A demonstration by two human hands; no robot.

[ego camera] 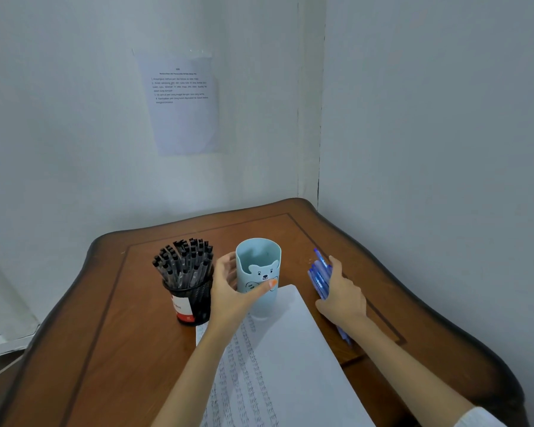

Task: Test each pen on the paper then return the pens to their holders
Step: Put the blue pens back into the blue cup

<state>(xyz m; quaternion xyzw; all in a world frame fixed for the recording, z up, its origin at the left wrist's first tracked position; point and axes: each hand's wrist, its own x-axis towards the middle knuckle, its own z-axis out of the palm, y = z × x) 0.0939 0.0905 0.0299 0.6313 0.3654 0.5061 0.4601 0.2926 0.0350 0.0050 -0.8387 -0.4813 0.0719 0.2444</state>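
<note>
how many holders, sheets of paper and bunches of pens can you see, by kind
holders: 2 (black mesh holder, light blue cup)
sheets of paper: 2 (sheet on the table, sheet on the wall)
bunches of pens: 2 (black pens in the mesh holder, blue pens under the right hand)
total: 6
</note>
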